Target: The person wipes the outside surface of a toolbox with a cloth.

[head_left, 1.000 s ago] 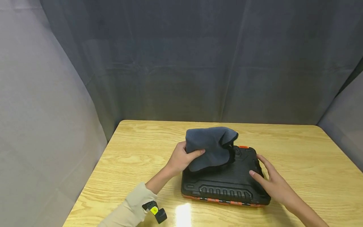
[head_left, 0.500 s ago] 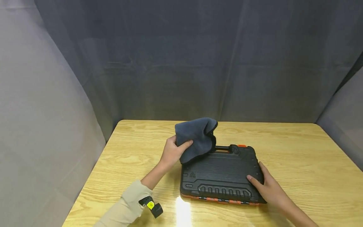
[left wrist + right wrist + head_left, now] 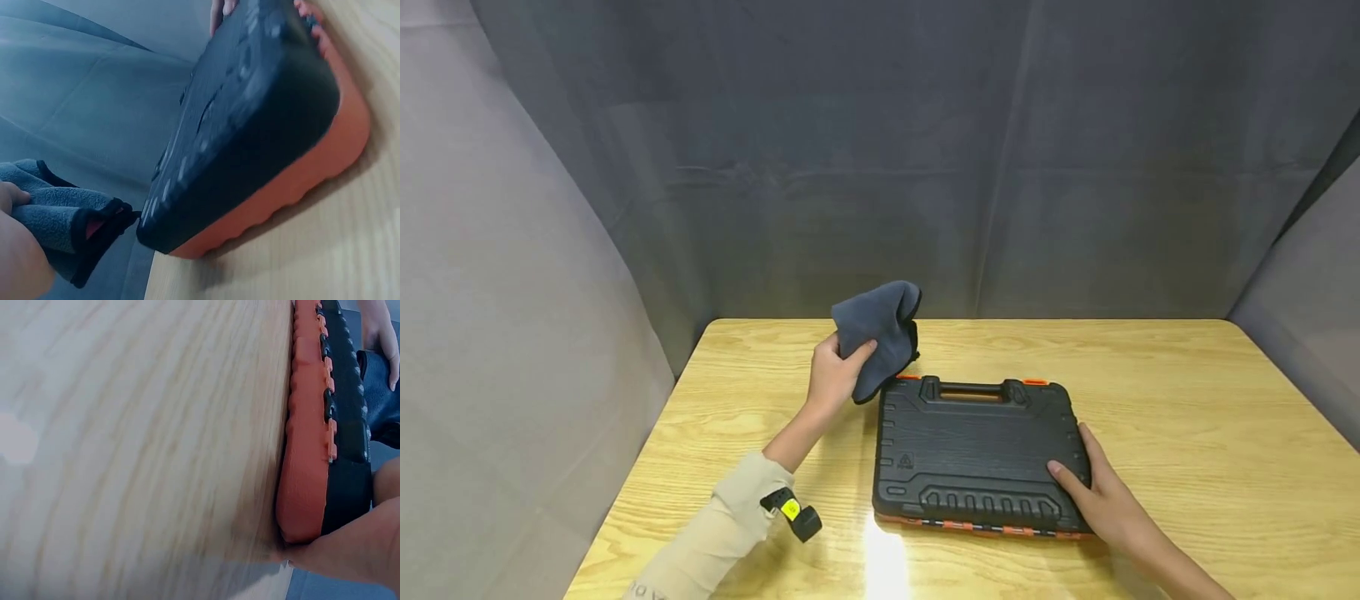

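Observation:
A folded dark blue-grey cloth [image 3: 880,333] with black edging is pinched in my left hand [image 3: 835,371], thumb on top. It hangs by the far left corner of a closed black and orange plastic carrying case [image 3: 977,450]. In the left wrist view the cloth [image 3: 69,219] comes up close to the case's corner; whether they touch I cannot tell. My right hand [image 3: 1108,500] holds the case's right edge, its thumb on the lid and fingers along the side. In the right wrist view, orange and black hinges [image 3: 329,403] line the case's near side.
The case lies flat on a wood-grain table [image 3: 760,417], its handle [image 3: 970,392] at the far side. A dark curtain [image 3: 880,150] hangs behind the table, with light cloth walls [image 3: 512,333] at both sides. A black device [image 3: 797,517] is strapped to my left wrist.
My left hand has carried the cloth leftward and away from me, off the middle of the lid, baring the handle. My right hand has settled onto the case's right edge.

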### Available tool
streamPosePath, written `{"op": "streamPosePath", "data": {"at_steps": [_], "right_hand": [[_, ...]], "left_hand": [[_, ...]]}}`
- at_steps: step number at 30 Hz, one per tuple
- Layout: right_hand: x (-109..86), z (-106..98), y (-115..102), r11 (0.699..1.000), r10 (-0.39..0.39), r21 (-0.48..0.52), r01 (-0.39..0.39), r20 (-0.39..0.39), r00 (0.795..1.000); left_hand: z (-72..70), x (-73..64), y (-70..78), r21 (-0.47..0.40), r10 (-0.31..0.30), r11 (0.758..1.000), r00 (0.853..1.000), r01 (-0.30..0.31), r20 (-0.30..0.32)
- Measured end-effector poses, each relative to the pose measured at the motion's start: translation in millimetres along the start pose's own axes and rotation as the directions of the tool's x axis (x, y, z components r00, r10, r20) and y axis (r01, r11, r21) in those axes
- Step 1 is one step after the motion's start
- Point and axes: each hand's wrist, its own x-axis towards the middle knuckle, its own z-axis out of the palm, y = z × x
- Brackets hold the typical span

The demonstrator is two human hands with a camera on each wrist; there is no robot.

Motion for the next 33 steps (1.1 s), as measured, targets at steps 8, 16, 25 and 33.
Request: {"op": "streamPosePath", "data": {"at_steps": [8,16,25,33], "right_hand": [[-1.0,3.4,1.1,1.000,-0.015,-0.010,0.015,-0.009,1.000],[-2.7,6.3,1.8,0.999,-0.049,-0.005,0.049,-0.038,0.998],[-4.9,7.7,1.6,0.999,-0.045,0.029,0.046,-0.038,0.998],[-5.2,10.1,-5.3,0.999,-0.007,0.047,0.008,-0.024,1.000]], "left_hand": [[-5.7,16.7,-14.0,0.163,0.122,0.980,0.992,-0.116,-0.031],[-5.9,15.9,-42.4,0.414,0.118,0.876,0.943,-0.246,0.311],[-4.9,17.7,-44.9,0.509,-0.072,0.824,0.844,-0.250,0.531],[-7.6,21.7,-46.6,0.537,-0.111,0.811,0.841,-0.230,0.529]]}}
